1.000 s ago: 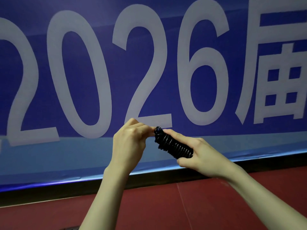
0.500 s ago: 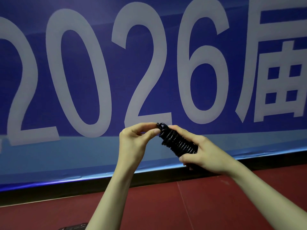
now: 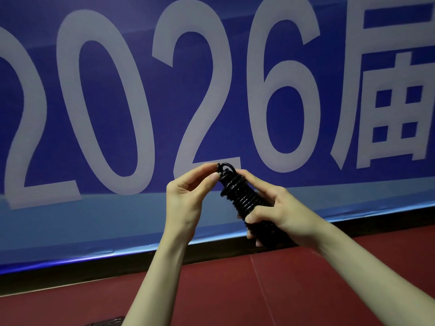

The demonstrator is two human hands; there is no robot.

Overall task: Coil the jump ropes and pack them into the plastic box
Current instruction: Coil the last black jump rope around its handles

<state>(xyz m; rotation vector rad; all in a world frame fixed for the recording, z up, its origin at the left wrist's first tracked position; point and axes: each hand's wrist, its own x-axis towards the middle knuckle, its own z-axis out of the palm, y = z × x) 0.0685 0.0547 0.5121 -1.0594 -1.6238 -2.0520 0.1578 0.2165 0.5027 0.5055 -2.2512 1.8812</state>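
Behind our hands hangs a blue banner (image 3: 94,231) over red floor (image 3: 235,290); our right hand (image 3: 280,212) grips the coiled black jump rope (image 3: 240,194) so the turns stay tight, while left fingers (image 3: 209,178) pinch its loose end loop (box unseen)

Glossy black jump rope (image 3: 240,194); smooth matt banner (image 3: 117,90); matt red floor (image 3: 306,290)
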